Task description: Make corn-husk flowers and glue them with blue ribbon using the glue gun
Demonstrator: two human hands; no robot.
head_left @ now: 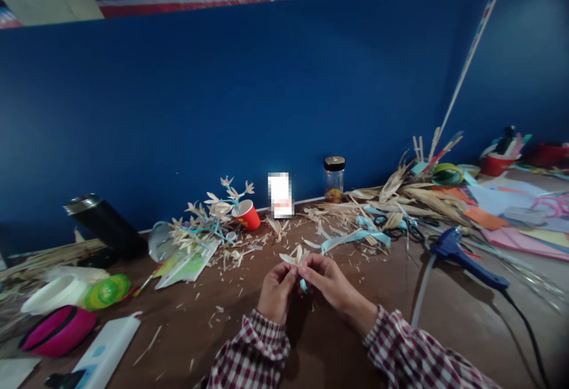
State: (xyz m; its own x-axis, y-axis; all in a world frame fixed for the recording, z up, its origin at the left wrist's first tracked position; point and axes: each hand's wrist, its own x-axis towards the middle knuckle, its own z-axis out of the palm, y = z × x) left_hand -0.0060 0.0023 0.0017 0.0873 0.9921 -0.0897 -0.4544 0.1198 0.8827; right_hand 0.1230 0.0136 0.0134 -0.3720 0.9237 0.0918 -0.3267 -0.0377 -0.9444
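Observation:
A pale flower of dried corn husk (295,257) is pinched between my two hands, its petals pointing up and outward. My left hand (274,292) grips its base from the left with thumb and finger. From the right, my right hand (331,282) presses its fingertips against the same base. A scrap of light blue paper (303,285) shows just below the fingers; whether it belongs to the flower's stem I cannot tell. Finished-looking husk flowers on blue stems (208,218) lie to the left, some standing in a red paper cup (247,216).
To the right lie a blue hot glue gun (464,255), scissors (411,232), husk strips (435,199) and coloured paper (524,241). Behind stand a black-lidded jar (334,179) and a pixelated bright object (281,195). A black flask (106,223), pink pouch (57,329) and power strip (109,347) are left.

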